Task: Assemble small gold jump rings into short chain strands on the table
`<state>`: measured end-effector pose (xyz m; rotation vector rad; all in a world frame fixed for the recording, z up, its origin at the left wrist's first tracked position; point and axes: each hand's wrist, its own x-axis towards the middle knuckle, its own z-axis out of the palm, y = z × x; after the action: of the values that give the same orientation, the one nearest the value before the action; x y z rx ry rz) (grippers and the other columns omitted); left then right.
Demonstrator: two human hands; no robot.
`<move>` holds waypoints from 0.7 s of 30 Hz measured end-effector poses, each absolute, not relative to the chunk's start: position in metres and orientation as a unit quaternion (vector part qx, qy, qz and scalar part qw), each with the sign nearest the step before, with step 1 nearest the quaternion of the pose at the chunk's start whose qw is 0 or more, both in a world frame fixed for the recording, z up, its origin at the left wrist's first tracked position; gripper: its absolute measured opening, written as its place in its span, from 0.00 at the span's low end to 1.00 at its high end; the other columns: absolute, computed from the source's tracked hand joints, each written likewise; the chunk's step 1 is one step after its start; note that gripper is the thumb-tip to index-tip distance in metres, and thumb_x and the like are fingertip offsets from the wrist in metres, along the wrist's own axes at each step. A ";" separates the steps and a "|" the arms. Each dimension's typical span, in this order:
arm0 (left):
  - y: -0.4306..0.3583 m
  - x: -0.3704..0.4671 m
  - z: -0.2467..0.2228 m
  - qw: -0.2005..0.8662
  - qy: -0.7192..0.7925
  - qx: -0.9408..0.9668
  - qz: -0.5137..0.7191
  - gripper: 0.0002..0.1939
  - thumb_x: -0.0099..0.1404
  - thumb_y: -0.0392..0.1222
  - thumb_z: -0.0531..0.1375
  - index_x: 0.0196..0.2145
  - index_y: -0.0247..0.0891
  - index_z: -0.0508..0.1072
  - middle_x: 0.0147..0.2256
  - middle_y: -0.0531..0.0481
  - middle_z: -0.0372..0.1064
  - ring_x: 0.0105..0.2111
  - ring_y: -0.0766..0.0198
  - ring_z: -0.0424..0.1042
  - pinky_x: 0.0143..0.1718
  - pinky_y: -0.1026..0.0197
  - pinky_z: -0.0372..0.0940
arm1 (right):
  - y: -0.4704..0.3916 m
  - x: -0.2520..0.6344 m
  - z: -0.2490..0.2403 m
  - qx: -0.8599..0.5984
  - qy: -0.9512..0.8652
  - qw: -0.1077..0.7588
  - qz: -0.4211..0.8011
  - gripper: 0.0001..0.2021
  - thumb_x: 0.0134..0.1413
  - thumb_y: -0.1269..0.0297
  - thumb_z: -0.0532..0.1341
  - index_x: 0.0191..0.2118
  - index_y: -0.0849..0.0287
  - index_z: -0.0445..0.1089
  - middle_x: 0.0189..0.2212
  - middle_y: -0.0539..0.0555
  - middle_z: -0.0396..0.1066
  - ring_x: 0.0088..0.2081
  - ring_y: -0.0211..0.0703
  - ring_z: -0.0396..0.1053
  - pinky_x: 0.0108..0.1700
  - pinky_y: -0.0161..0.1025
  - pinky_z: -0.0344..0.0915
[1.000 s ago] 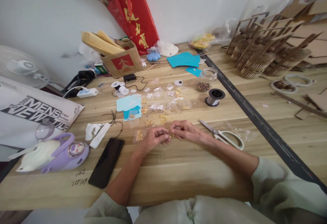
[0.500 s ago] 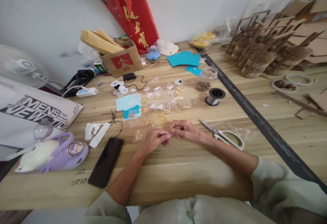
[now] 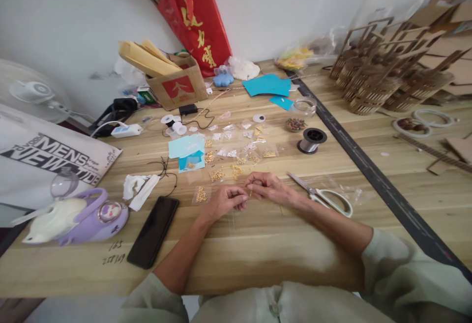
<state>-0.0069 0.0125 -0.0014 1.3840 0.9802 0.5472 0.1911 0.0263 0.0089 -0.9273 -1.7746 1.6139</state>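
Several small heaps of gold-coloured metal beads (image 3: 216, 175) lie loose left of and around the centre of the frame, and a flat clear plastic bag (image 3: 196, 200) beside them bears more gold beads, unstrung. Just right of the bag, the left hand (image 3: 225, 202) has its thumb and forefinger pinched together with the other fingers curled in; it seems to have hold of a fine, colourless thread (image 3: 233, 222), though the grip itself is hidden. Next comes a tiny gold-coloured metal piece (image 3: 251, 193) at mid-frame, between the two hands. The right hand (image 3: 266, 188) nips it between thumb and forefinger, with hardly any gap.

By my judgement the handwork is partway through: this piece is in the fingers, while many beads lie apart. Whether it is joined to the thread is too small to tell, so I cannot count what is finished or left.

The thread hangs toward the bottom edge, its long axis running up and down the frame. The gold piece's visible part also looks nearly upright, its lower end toward the bottom edge; its upper end is hidden by fingers.

Farther right, a short, thin gold strand (image 3: 282, 210) lies below the right wrist, then white-handled metal scissors (image 3: 332, 201), untouched, with blades toward the upper left.
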 end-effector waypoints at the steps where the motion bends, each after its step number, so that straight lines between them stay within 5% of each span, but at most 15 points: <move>1: 0.013 -0.007 -0.002 0.630 0.429 0.600 0.242 0.19 0.56 0.53 0.63 0.28 0.30 0.74 0.22 0.49 0.71 0.21 0.70 0.68 0.26 0.66 0.64 | 0.027 0.191 0.007 -0.348 -0.663 0.282 0.601 0.12 0.57 0.56 0.57 0.38 0.62 0.66 0.18 0.44 0.60 0.20 0.31 0.54 0.22 0.30 0.48; 14: 0.013 -0.006 0.000 0.648 0.434 0.569 0.262 0.19 0.53 0.53 0.66 0.26 0.30 0.74 0.23 0.48 0.72 0.22 0.69 0.70 0.27 0.66 0.65 | 0.031 0.195 -0.005 -0.398 -0.735 0.246 0.491 0.12 0.60 0.58 0.54 0.38 0.62 0.67 0.21 0.47 0.65 0.22 0.33 0.60 0.25 0.31 0.54; 17: 0.013 -0.006 -0.001 0.650 0.435 0.563 0.266 0.19 0.52 0.53 0.66 0.26 0.30 0.74 0.23 0.48 0.72 0.22 0.69 0.69 0.27 0.65 0.65 | 0.030 0.197 0.001 -0.400 -0.792 0.274 0.370 0.10 0.61 0.60 0.54 0.39 0.60 0.68 0.31 0.53 0.70 0.33 0.40 0.66 0.34 0.36 0.62; 21: 0.013 -0.006 -0.005 0.661 0.430 0.552 0.270 0.20 0.52 0.54 0.66 0.27 0.30 0.73 0.22 0.49 0.72 0.21 0.69 0.69 0.26 0.66 0.65 | 0.024 0.198 0.019 -0.346 -0.857 0.331 0.191 0.07 0.60 0.65 0.56 0.42 0.59 0.68 0.44 0.59 0.69 0.47 0.48 0.63 0.49 0.48 0.62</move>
<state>-0.0062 0.0129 -0.0052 1.2473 0.9735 0.6109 0.1981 0.0241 0.0185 -0.9036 -2.2412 0.5000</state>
